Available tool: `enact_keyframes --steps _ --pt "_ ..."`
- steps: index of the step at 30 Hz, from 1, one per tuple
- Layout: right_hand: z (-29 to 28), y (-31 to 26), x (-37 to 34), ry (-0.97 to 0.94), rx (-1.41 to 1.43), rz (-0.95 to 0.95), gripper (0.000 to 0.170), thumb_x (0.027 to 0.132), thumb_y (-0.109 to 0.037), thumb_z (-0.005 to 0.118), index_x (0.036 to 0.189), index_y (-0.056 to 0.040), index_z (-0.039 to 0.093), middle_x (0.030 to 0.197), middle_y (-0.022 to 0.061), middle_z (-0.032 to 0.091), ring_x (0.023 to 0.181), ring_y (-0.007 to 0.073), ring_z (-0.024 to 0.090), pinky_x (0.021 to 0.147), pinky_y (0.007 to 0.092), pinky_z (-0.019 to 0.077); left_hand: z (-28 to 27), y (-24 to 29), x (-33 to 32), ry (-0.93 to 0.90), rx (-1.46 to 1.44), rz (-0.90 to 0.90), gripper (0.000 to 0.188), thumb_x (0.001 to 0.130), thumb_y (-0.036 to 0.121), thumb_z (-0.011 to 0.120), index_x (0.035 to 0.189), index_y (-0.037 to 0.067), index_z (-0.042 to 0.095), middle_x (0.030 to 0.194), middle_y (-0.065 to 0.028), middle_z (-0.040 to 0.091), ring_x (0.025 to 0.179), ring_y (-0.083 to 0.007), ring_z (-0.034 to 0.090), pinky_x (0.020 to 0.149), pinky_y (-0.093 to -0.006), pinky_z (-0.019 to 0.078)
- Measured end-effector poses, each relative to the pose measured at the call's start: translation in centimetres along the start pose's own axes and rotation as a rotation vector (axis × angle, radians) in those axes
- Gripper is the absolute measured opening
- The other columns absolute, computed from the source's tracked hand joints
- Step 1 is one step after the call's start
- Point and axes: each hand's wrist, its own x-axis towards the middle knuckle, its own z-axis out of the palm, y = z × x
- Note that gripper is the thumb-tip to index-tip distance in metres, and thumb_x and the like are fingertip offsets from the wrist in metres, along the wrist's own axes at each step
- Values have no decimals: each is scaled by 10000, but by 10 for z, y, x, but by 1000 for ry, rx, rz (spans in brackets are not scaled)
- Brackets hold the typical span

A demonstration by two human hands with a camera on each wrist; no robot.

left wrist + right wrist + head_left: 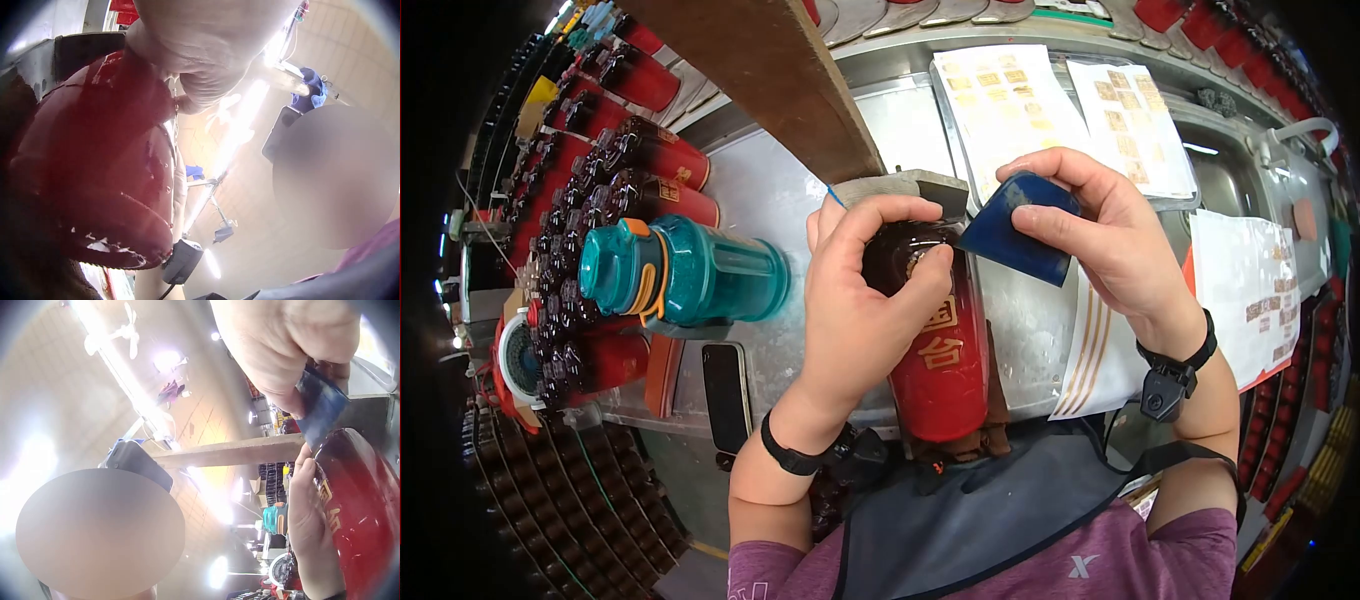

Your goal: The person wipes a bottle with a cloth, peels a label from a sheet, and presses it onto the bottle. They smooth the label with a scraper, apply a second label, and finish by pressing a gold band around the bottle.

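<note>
The left hand [862,275] is gripping the bottle [940,395] by the near edge of the surface [750,200]; the right hand [1105,215] is pinching a scraper [1003,240]. Lettering [941,352] is probably being smoothed, the next stroke calling for light, flat pressure.

The left grip [865,285] holds a gold-lettered red bottle [945,390], while the right grip [1115,235] pinches a flat blue piece [1015,235]. A teal bottle [720,272] stands on the worktop [762,180].

A glossy red bottle [940,390], darker at its upper end with gold characters, lies sideways; a flat blue scraper [1012,252] tilts beside it.
</note>
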Motion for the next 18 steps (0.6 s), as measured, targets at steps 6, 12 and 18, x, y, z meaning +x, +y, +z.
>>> enact_keyframes --steps 6,12,18 --pt "0 4 -2 9 12 5 317 914 -28 691 1224 -23 627 1095 20 666 995 75 619 891 220 491 -1 -1 -1 12 -124 8 233 828 57 710 1060 73 689 1079 -68 610 1042 -228 504 960 -326 397" --pt "0 8 -5 7 18 23 296 909 -53 707 1195 -25 636 1062 9 674 968 70 627 875 221 498 -10 -5 -13 106 101 241 209 835 39 676 1042 61 696 1123 -94 631 1097 -241 512 974 -350 370" --pt "2 9 -4 -21 70 11 289 907 -65 713 1184 -26 637 1050 11 678 955 67 630 870 226 501 -13 -3 -16 133 533 619 244 773 68 708 1008 128 730 1175 -95 635 1102 -268 505 988 -398 315"
